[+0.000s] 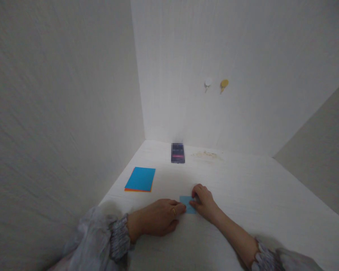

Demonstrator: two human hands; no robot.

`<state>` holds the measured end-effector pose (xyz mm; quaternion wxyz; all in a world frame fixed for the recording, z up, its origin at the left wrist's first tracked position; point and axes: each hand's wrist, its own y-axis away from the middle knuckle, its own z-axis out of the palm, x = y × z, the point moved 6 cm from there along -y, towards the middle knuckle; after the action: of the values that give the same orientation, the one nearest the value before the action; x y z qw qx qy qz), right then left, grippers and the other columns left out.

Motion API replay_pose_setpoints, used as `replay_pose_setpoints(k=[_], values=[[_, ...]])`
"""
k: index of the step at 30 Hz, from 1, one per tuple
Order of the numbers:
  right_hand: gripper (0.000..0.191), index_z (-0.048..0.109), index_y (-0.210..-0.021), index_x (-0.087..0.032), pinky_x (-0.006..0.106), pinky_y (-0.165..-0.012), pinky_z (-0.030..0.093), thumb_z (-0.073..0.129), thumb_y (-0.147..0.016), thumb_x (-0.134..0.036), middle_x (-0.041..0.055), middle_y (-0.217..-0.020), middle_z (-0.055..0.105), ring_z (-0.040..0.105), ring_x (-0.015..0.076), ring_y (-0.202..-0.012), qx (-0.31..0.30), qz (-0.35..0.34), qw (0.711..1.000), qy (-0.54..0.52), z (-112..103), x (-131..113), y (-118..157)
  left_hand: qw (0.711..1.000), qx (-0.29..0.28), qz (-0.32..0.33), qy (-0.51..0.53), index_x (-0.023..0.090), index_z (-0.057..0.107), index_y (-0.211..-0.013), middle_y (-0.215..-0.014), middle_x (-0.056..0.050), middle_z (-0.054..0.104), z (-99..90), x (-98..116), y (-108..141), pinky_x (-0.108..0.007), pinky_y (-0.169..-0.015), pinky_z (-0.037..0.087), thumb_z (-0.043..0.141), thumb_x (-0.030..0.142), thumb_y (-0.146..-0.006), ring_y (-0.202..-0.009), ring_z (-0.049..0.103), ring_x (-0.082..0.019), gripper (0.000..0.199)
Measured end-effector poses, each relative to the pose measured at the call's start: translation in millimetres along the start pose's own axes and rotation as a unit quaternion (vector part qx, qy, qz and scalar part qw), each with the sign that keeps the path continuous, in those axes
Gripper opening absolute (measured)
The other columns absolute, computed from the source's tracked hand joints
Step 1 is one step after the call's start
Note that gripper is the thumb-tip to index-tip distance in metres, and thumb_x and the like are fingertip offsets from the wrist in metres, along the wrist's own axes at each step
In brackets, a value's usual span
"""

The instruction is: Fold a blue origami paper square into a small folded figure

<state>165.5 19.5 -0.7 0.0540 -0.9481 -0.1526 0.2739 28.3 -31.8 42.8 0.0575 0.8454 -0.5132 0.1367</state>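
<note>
A small light blue square of paper (188, 207) lies on the white tabletop between my hands. My left hand (164, 216), with a ring on one finger, comes in from the left. Its fingers are pressed together, and their tips touch the paper's left edge. From the right, my right hand (203, 201) has its thumb on the paper and its bent fingers at the upper right corner, closed on that edge. The fingers cover parts of both side edges. Whether the sheet is folded, I cannot tell.
A stack of coloured paper (140, 179), blue on top with orange edges below, lies to the left. A phone (177, 153) with a blurred screen is near the back wall. White (208, 83) and yellow hooks (224, 84) are on that wall. Side walls flank the white table (243, 188).
</note>
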Motion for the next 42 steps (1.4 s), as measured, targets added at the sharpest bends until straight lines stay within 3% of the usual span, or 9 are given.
replay_pose_setpoints(k=[16,29,32,36,42], values=[[0.016,0.048,-0.068,-0.018,0.026,-0.067,0.032,0.057,-0.058,-0.01,0.0002,-0.078,0.05,0.044,0.0152,-0.075,-0.028,0.016,0.999,0.001,2.4,5.5,-4.6,0.996,0.007,0.002,0.09,0.019,0.038,-0.103,-0.097,-0.005,0.054,-3.2,-1.4,9.0,-0.029,-0.079,0.04,0.043,0.012,-0.071,-0.089,0.052,-0.02,0.033],[0.016,0.048,-0.066,-0.017,0.025,-0.064,0.032,0.051,-0.059,-0.003,0.0004,-0.074,0.05,0.044,0.0145,-0.071,-0.025,0.0,1.0,-0.009,-2.5,4.1,-3.5,0.992,0.03,0.001,0.125,0.019,0.025,-0.121,-0.103,-0.006,0.054,-1.4,-8.8,14.4,-0.03,-0.083,0.038,0.039,0.014,-0.076,-0.093,0.051,-0.017,0.047],[0.016,0.049,-0.066,-0.017,0.025,-0.065,0.033,0.05,-0.059,-0.003,0.0008,-0.075,0.05,0.044,0.0147,-0.073,-0.023,-0.005,1.0,-0.014,-2.5,4.2,-3.6,0.993,0.036,-0.013,0.116,0.018,0.029,-0.117,-0.102,-0.006,0.052,-2.6,-9.3,12.9,-0.029,-0.082,0.039,0.04,0.014,-0.075,-0.092,0.05,-0.017,0.044],[0.016,0.05,-0.066,-0.017,0.026,-0.066,0.033,0.05,-0.059,-0.002,0.0015,-0.076,0.051,0.045,0.0152,-0.074,-0.021,-0.005,1.0,-0.018,-2.9,3.0,-3.5,0.996,0.06,0.002,0.062,0.018,0.028,-0.119,-0.115,-0.008,0.045,-3.4,-2.9,3.6,-0.031,-0.089,0.034,0.042,0.019,-0.078,-0.103,0.043,-0.019,0.044],[0.018,0.055,-0.069,-0.018,0.026,-0.069,0.033,0.049,-0.06,-0.003,0.0021,-0.08,0.052,0.046,0.0158,-0.077,-0.028,-0.005,0.999,-0.026,-1.6,4.1,-3.4,0.999,0.019,0.001,-0.033,0.016,0.04,-0.108,-0.096,-0.008,0.055,8.5,1.0,-10.4,-0.031,-0.081,0.039,0.045,0.02,-0.078,-0.089,0.049,-0.02,0.031]])
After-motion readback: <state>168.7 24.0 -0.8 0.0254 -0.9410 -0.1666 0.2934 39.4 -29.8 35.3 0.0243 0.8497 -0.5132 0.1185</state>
